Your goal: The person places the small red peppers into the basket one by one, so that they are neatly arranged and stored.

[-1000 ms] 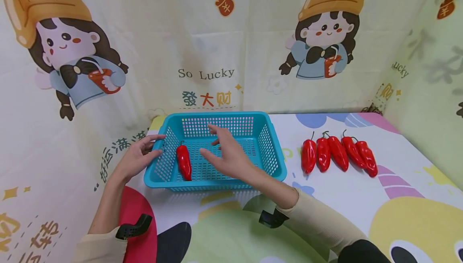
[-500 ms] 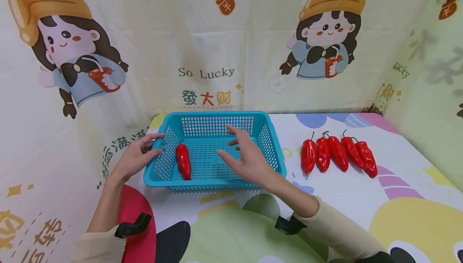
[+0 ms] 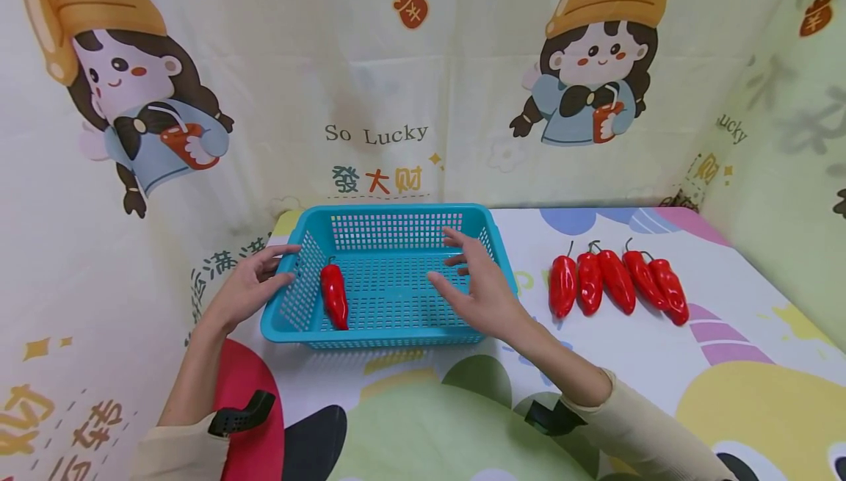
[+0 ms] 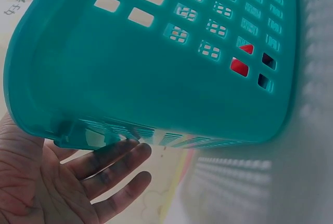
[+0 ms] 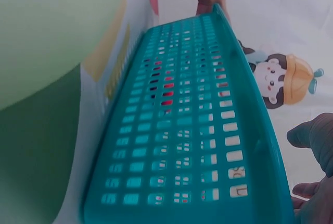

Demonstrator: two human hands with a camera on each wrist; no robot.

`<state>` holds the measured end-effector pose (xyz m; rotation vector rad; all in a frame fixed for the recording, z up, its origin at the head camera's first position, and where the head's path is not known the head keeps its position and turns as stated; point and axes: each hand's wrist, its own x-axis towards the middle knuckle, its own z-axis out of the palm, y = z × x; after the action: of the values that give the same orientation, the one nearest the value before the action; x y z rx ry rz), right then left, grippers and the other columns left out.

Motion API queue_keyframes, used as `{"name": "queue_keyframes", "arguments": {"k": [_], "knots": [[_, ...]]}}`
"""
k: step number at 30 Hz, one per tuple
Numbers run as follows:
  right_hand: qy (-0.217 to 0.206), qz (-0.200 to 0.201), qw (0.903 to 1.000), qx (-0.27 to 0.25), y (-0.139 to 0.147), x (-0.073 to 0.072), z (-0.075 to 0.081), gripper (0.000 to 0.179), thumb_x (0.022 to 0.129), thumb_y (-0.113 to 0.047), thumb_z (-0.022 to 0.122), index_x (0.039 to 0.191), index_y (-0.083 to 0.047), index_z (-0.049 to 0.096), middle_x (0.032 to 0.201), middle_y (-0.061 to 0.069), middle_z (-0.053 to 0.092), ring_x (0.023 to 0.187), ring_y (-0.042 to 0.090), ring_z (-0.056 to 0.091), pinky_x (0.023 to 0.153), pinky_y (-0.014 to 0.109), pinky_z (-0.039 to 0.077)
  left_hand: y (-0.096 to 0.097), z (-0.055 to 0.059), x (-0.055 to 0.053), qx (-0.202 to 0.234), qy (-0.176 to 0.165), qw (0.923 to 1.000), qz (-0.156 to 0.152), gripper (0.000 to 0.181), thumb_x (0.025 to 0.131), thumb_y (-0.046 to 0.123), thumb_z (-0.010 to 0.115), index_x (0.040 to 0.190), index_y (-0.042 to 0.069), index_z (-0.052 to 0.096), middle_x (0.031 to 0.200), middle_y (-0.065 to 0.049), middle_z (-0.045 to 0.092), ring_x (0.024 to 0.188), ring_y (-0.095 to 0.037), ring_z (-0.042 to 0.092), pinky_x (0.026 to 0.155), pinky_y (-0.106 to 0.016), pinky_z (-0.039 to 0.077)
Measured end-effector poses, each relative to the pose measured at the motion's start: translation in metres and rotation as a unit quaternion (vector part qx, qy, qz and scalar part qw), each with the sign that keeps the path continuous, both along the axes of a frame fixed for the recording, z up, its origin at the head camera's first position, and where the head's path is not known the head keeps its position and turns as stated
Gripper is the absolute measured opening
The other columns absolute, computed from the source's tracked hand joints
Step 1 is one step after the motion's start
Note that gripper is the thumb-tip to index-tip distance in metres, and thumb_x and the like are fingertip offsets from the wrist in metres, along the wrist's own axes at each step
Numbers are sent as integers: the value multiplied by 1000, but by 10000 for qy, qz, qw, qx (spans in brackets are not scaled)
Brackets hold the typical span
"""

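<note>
A turquoise plastic basket (image 3: 396, 336) with perforated walls stands on the patterned table. Inside it, toward the left end, lies one red pepper (image 3: 334, 297) with its stem pointing away. My left hand (image 3: 254, 283) rests at the basket's left rim, thumb and index finger on the edge; in the left wrist view the other fingers (image 4: 122, 169) extend loosely beside the outer wall. Above the right part of the basket hovers my right hand (image 3: 481, 290), fingers spread and holding nothing. Several more red peppers (image 3: 616, 281) lie in a row right of the basket.
A printed cloth backdrop (image 3: 476, 92) rises right behind the table, and another cloth side hangs at the left. Bright cartoon shapes cover the tabletop (image 3: 423, 422). Each wrist carries a small black camera (image 3: 243, 415).
My right hand has moved rightward across the basket, away from the pepper inside, fingers still spread. My left hand stays at the left rim, and the peppers have not moved.
</note>
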<state>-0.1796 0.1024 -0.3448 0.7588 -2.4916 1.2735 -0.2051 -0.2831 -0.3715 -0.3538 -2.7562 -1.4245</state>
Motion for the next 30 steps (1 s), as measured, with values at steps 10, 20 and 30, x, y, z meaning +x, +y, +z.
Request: {"name": "queue_keyframes", "arguments": {"k": [10,20,30], "knots": [[-177,-332,9992,102,18,0,3,80,93,-22,76,158,-8,32,147,16,50,121,30,62,94,52,57,0,-1,1,52,20,10000,-5,62,98,14,66,154,4,42,144,-31,52,121,-49,60,79,-29,61],[-213,-777,9967,138,34,-2,3,82,91,-24,77,158,-10,32,150,14,49,123,34,61,93,54,57,0,-1,1,73,40,10000,-31,63,97,13,67,154,3,41,144,-31,52,120,-50,60,79,-33,62],[-275,-1111,9934,85,54,-4,3,83,91,-26,77,159,-12,31,151,15,48,122,35,61,92,55,57,0,-1,0,89,79,9999,-64,62,98,12,67,154,4,41,143,-31,53,119,-49,60,78,-30,62]]}}
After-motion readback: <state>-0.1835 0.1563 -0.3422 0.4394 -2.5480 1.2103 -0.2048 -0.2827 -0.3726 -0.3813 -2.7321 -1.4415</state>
